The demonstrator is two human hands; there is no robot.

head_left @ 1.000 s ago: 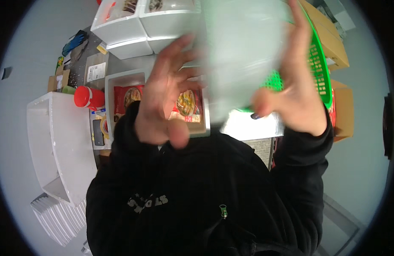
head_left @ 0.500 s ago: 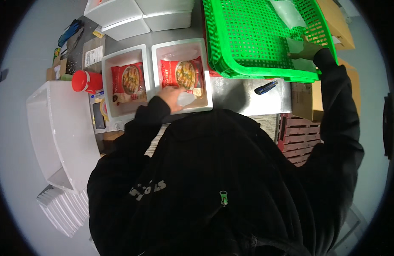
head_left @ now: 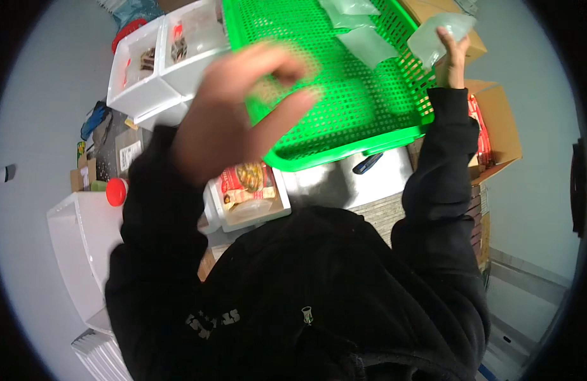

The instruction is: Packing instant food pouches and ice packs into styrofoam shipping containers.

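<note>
Over the steel bench (head_left: 335, 184), your right hand (head_left: 451, 54) gripped a clear pouch (head_left: 438, 37) at the green basket (head_left: 344, 89) rim; your left hand (head_left: 233, 117) hung raised, open-fingered, empty. Bagging seemingly underway; next needed a steady placement.
</note>
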